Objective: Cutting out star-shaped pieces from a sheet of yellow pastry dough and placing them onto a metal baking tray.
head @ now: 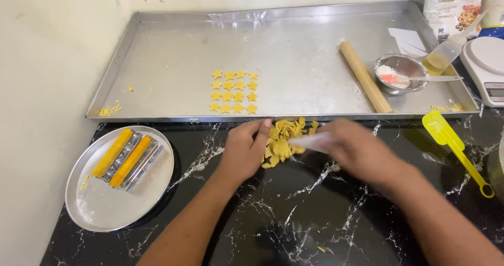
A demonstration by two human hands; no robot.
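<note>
Dough scraps, yellow and ragged, are sitting in a loose heap on the black marble counter, just at the near edge of the big steel tray. I'm pressing my left hand against the heap's nine o'clock side, fingers together and flat, gripping nothing. My right hand is coming in from three o'clock, blurred, closing around a pale scraper-like tool whose tip is touching the pile. At twelve o'clock, sixteen cut stars are already lying in four neat rows on the tray, so I'm judging the cutting partly done, with this leftover dough waiting to be gathered. At two o'clock a rolling pin and a small metal bowl are resting; at eight o'clock a round plate is holding moulds.
</note>
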